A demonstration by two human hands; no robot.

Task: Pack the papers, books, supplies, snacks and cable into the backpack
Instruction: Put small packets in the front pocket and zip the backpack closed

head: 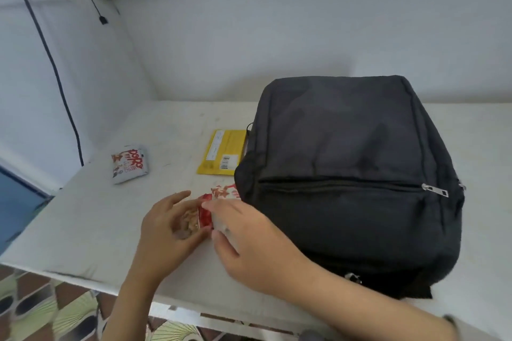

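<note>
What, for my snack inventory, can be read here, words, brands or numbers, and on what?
"DORO" (likely), red letters: grey snack packet.
Yellow envelope: barcode label and print, too small.
Red snack packet: characters blurred, partly hidden, unreadable.

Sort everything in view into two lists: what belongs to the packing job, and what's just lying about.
For the job: backpack; red snack packet, held by left hand and right hand; grey snack packet; yellow envelope beside the backpack.

Just there: table; black cords on the wall, unclear whether either is the cable to pack; patterned floor.
</note>
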